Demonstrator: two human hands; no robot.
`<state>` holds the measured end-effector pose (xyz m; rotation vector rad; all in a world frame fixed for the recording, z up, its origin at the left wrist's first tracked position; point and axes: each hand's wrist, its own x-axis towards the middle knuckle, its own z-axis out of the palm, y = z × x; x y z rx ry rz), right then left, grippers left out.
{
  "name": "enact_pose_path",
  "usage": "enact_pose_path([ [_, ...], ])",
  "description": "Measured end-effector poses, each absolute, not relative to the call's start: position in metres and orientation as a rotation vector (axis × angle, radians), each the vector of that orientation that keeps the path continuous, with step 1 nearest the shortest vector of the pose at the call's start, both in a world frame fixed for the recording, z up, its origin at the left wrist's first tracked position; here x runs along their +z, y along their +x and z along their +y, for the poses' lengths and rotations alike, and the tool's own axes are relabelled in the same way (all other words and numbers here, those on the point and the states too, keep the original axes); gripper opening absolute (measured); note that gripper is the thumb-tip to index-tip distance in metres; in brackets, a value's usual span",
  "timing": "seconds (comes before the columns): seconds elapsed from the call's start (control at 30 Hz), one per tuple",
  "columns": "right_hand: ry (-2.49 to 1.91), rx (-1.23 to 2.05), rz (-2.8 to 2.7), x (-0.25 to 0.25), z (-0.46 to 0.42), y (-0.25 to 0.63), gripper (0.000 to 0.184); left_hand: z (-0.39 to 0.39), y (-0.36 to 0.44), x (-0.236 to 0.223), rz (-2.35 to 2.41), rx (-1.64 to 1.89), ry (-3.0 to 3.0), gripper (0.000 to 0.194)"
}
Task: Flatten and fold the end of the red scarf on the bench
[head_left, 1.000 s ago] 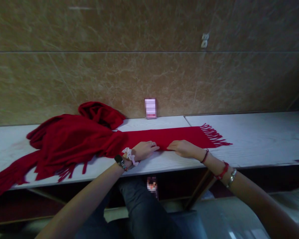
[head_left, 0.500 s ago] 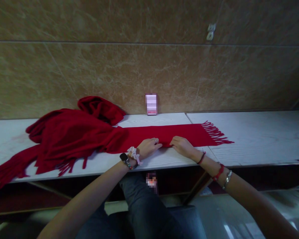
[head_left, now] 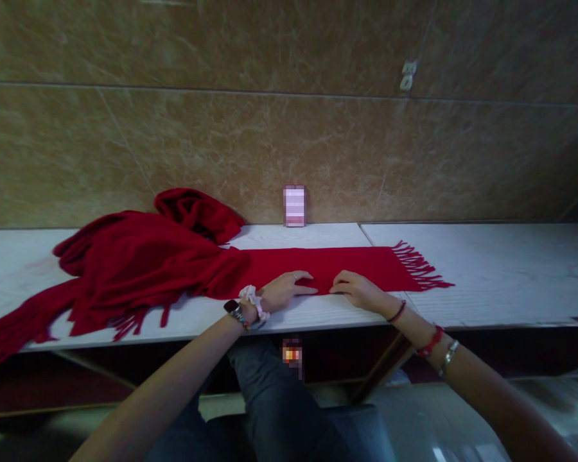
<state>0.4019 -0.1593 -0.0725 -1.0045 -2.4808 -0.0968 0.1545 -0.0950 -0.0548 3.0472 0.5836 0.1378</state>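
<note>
A long red scarf (head_left: 366, 269) lies flat in a folded strip along a white bench top, its fringe spread at the right end. To the left it runs into a loose red heap (head_left: 135, 256) with more fringe hanging toward the front edge. My left hand (head_left: 289, 289) rests on the strip's near edge, thumb and fingers apart. My right hand (head_left: 359, 292) touches the same edge a little farther right, its fingers bent and slightly parted, with no cloth gripped between them. Between my hands a short span of scarf shows.
A phone-like device (head_left: 295, 206) with a blurred screen leans against the brown marble wall (head_left: 250, 141) behind the bench top (head_left: 501, 276). A white wall fitting (head_left: 407, 76) is higher up. Below the front edge are dark shelf spaces and my legs (head_left: 274, 398).
My fingers have loosened from the scarf's near edge, and the left hand's fingers have spread. The strip lies much as before. The view has shifted slightly.
</note>
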Motion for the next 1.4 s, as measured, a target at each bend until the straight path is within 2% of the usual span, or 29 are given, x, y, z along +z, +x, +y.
enact_pose_path([
  [0.13, -1.007, 0.114, -2.438, -0.071, -0.163, 0.406, 0.039, -0.096, 0.147, -0.051, 0.658, -0.045, 2.878, 0.045],
  [0.27, -1.029, 0.269, -2.352, -0.067, -0.165, 0.409, 0.029, -0.099, 0.145, -0.05, 0.693, -0.109, 2.842, 0.042],
  [0.37, -1.128, 0.249, -2.228, -0.061, -0.162, 0.399, 0.026, -0.1, 0.145, -0.051, 0.711, -0.112, 2.853, 0.041],
  [0.6, -1.222, 0.203, -2.558, -0.063, -0.158, 0.382, 0.038, -0.104, 0.146, -0.051, 0.781, -0.155, 2.863, 0.042],
  [0.87, -1.637, 0.262, -2.488, -0.061, -0.161, 0.421, 0.05, -0.103, 0.144, -0.052, 0.748, -0.117, 2.876, 0.04],
  [1.13, -1.312, 0.463, -2.737, -0.055, -0.136, 0.387, 0.046, -0.105, 0.145, -0.052, 0.782, -0.139, 2.874, 0.042],
  [1.4, -1.889, 0.288, -2.469, -0.06, -0.097, 0.441, 0.051, -0.103, 0.144, -0.055, 0.782, -0.09, 2.872, 0.04],
])
